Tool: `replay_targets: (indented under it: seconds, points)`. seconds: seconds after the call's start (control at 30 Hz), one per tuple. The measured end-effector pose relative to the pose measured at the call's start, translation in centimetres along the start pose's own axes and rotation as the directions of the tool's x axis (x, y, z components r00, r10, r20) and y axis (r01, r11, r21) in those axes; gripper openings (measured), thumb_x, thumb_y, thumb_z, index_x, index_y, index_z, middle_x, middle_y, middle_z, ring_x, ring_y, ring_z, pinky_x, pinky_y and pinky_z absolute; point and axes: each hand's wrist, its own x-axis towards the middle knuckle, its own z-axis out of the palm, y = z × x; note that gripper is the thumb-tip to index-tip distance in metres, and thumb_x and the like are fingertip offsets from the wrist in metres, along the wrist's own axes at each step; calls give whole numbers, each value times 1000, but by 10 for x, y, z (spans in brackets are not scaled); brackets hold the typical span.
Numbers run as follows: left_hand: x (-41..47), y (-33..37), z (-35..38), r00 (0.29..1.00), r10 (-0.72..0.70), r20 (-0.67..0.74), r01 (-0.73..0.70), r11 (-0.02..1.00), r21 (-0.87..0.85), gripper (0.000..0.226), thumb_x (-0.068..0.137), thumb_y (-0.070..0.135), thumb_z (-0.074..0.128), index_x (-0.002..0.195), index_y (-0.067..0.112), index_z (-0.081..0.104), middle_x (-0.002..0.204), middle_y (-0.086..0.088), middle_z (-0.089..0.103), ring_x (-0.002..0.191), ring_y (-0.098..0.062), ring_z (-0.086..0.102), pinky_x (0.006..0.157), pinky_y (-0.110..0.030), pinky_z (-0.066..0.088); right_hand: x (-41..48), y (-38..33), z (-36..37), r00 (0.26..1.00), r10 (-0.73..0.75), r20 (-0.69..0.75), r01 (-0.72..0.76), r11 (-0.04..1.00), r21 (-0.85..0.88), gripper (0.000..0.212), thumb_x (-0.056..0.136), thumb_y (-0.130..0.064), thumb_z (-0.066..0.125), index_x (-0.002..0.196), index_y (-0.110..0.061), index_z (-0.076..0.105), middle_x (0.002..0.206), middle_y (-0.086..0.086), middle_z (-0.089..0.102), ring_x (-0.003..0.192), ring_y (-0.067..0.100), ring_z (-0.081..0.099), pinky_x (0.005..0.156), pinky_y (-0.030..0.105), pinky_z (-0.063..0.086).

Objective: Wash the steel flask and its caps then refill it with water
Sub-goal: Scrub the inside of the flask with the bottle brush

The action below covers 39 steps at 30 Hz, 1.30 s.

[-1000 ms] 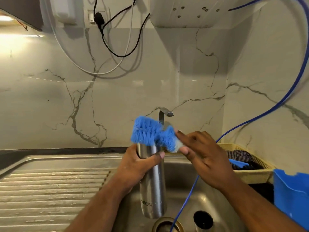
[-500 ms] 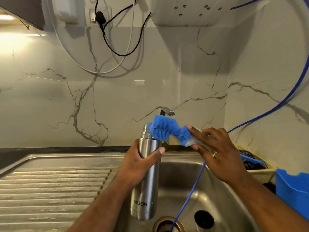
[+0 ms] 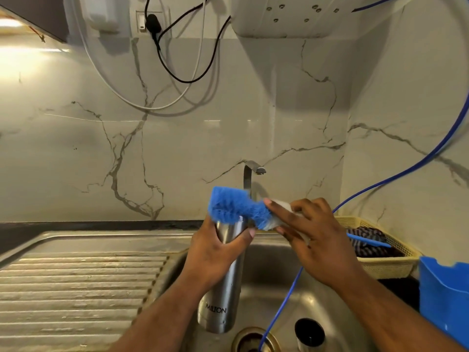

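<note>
My left hand point(image 3: 215, 252) grips the upper part of a steel flask point(image 3: 223, 295) marked MILTON, held upright over the sink basin point(image 3: 274, 265). A blue bottle brush point(image 3: 236, 205) lies across the flask's mouth and hides it. My right hand point(image 3: 314, 240) holds the brush by its whitish handle end, to the right of the flask. A dark-topped steel cap point(image 3: 309, 332) stands on the basin floor near the drain point(image 3: 253, 339).
The tap point(image 3: 253, 171) rises behind the brush. A thin blue hose point(image 3: 284, 303) runs from the upper right down into the drain. A ribbed drainboard point(image 3: 76, 288) lies left. A yellow basket point(image 3: 375, 250) and blue plastic container point(image 3: 444, 298) stand at right.
The brush head has swung left and down onto the flask's mouth, covering the neck that showed half a second ago. The flask has stayed in my left hand.
</note>
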Motion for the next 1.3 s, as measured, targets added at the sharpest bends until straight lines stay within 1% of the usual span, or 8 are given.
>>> replay_targets:
  seconds: [0.13, 0.23, 0.4, 0.5, 0.6, 0.87, 1.07, 1.3]
  points:
    - [2, 1, -4, 999, -22, -36, 22, 1000, -16, 45, 78, 58, 75, 111, 34, 55, 94, 9, 65, 84, -8, 64, 67, -22, 49, 0, 3, 3, 1000, -11, 10, 11, 1000, -13, 83, 92, -19, 72, 156, -50, 28, 108, -4, 56, 97, 17, 44, 76, 35, 50]
    - [6, 3, -15, 994, -76, -72, 66, 988, -137, 40, 78, 52, 78, 105, 33, 55, 92, 6, 66, 82, -13, 68, 65, -24, 50, -7, 22, -1, 998, 69, -8, -68, 998, 17, 71, 100, -33, 59, 155, -58, 21, 106, -12, 51, 98, 13, 42, 81, 38, 51]
    - [-1, 3, -3, 991, -12, 135, 34, 986, -164, 51, 77, 65, 74, 115, 35, 59, 101, 5, 72, 93, -14, 71, 79, -31, 57, 2, -7, 3, 1000, 1, 18, -2, 1000, 28, 78, 96, -26, 65, 156, -53, 23, 108, -7, 54, 100, 13, 41, 78, 28, 42]
    - [-1, 1, -11, 942, -123, 313, 276, 816, -509, 46, 83, 52, 71, 119, 24, 63, 102, -7, 73, 88, -20, 73, 75, -36, 59, 1, 11, 2, 999, 39, -20, -39, 999, 12, 80, 96, -26, 66, 154, -58, 21, 106, -6, 56, 97, 14, 41, 78, 33, 46]
    - [3, -6, -20, 892, -119, 435, 398, 664, -634, 56, 76, 44, 69, 125, 16, 65, 107, -14, 73, 95, -28, 71, 82, -44, 60, -6, 29, -3, 989, 138, -54, -137, 990, 24, 63, 99, -44, 48, 152, -63, 20, 106, -8, 55, 97, 13, 40, 81, 39, 50]
    - [7, -16, -22, 889, -121, 443, 407, 653, -638, 95, 54, 45, 96, 133, 12, 53, 115, -24, 68, 106, -48, 66, 91, -57, 57, 3, 11, -8, 1000, 20, -23, -20, 1000, 17, 92, 90, -12, 73, 154, -57, 24, 110, -4, 53, 101, 18, 43, 83, 34, 45]
    - [0, -10, -11, 930, -85, 358, 250, 859, -446, 63, 73, 41, 87, 123, 16, 59, 106, -8, 76, 95, -26, 75, 81, -42, 59, 3, -9, 0, 998, -12, 58, 14, 999, -30, 89, 90, -17, 70, 154, -57, 23, 110, -1, 56, 101, 19, 44, 78, 35, 44]
    - [11, -19, -21, 897, -54, 438, 334, 732, -594, 55, 75, 37, 77, 127, 22, 66, 117, -11, 71, 106, -29, 69, 86, -40, 58, -3, 27, -11, 996, 76, -37, -77, 997, -21, 94, 88, -11, 75, 153, -59, 25, 111, -3, 57, 101, 18, 43, 83, 50, 50]
